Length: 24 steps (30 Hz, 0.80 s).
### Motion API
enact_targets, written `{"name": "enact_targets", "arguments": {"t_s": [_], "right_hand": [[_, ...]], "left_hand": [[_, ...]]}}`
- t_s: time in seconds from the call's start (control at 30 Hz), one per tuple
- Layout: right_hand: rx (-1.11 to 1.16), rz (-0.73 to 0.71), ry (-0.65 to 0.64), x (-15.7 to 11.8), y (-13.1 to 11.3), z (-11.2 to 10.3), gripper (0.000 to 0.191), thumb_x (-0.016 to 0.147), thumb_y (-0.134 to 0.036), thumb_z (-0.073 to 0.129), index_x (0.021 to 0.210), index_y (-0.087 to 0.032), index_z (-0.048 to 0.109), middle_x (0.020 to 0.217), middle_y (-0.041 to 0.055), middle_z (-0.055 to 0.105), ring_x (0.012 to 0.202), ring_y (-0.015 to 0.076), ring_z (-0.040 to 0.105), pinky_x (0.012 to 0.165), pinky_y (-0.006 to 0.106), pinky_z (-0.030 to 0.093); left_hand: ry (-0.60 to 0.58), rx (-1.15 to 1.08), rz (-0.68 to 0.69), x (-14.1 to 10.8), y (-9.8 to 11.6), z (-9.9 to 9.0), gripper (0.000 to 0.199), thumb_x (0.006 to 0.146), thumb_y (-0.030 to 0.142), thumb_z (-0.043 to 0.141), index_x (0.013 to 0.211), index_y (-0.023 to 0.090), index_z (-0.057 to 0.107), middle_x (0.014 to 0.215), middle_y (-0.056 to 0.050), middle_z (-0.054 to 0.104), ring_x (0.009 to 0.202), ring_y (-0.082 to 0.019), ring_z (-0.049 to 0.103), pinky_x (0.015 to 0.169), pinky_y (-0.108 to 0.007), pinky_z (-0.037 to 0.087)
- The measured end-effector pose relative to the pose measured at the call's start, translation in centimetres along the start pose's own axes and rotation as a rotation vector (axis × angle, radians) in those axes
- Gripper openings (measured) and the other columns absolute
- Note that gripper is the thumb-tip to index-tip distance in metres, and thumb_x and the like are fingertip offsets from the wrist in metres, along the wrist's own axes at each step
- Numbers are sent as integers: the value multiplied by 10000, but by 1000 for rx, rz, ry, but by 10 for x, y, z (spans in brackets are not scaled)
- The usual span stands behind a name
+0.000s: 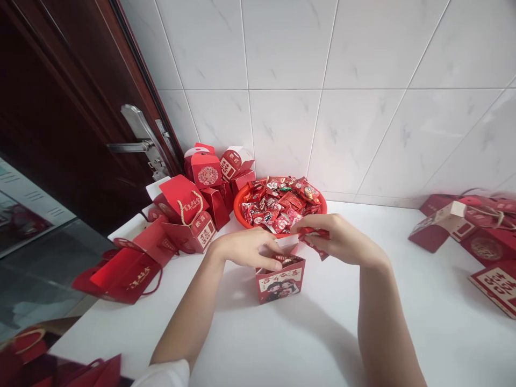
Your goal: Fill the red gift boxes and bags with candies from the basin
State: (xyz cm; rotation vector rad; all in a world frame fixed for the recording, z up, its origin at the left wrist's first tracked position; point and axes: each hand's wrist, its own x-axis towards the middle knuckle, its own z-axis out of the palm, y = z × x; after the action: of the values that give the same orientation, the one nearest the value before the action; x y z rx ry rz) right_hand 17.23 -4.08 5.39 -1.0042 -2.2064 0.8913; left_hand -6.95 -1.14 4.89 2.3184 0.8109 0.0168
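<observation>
A small red candy box with a printed picture on its front stands upright with its top open, and wrapped pieces show inside. My left hand grips the box at its left upper edge, thumb and fingers reaching over the opening. To the right of the box, my right hand is closed on red-wrapped candies, held between the box and the basin; how many I cannot tell. Behind both hands, a round red basin is heaped with wrapped candies.
Several red gift boxes crowd the left side of the white table, some with rope handles. More red boxes lie at the right. A tiled wall borders the back, and a dark door stands at the left.
</observation>
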Motion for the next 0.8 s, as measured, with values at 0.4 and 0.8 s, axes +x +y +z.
{"name": "enact_targets", "arguments": {"t_s": [0.4, 0.8], "right_hand": [[261, -362, 274, 24, -10, 33, 225, 897, -100, 558, 1033, -191, 712, 1038, 57, 743, 973, 183, 698, 858, 305, 570], [371, -409, 85, 27, -4, 34, 279, 855, -43, 548, 1006, -191, 730, 1021, 45, 756, 971, 184, 714, 866, 301, 588]], "left_hand": [[94, -58, -67, 7, -4, 8, 534, 681, 564, 823, 1072, 212, 731, 1068, -28, 744, 1027, -276, 671, 846, -301, 495], [147, -244, 125, 12, -2, 12, 698, 637, 471, 876, 1265, 248, 669, 1363, -41, 654, 1297, -316, 573, 1048, -374, 493]]}}
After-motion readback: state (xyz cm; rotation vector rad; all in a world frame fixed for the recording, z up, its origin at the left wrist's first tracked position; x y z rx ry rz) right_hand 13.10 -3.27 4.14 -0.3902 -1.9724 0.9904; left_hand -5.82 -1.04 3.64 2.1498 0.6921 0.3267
